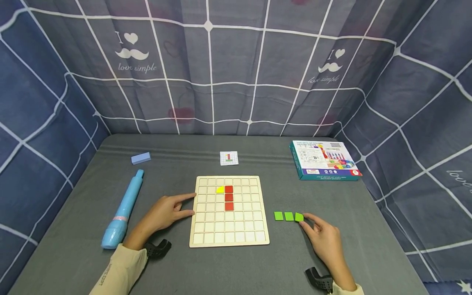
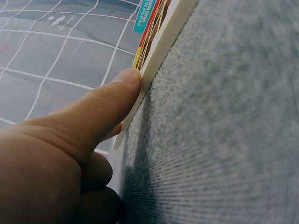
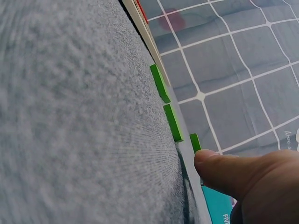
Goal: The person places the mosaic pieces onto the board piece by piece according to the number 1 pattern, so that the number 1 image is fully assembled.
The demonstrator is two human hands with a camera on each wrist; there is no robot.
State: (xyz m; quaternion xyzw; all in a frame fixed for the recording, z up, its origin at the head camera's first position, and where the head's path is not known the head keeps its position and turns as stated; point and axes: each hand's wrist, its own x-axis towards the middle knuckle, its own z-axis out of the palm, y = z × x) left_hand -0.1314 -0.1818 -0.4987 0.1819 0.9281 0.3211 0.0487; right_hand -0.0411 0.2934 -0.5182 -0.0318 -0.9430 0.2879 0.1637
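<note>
At lower right in the head view, the right hand (image 1: pixel 326 239) pinches a green tile (image 1: pixel 299 217) between thumb and fingertip; left of centre, the left hand (image 1: pixel 164 213) touches the board (image 1: pixel 209 228) with thumb and forefinger extended, gripping nothing. The tile looks light, stiff and smooth, probably best held gently by opposite edges. Two more green tiles (image 1: pixel 289 216) lie just left of it; the lower-centre board seems rigid, easily steadied at its rim.
</note>
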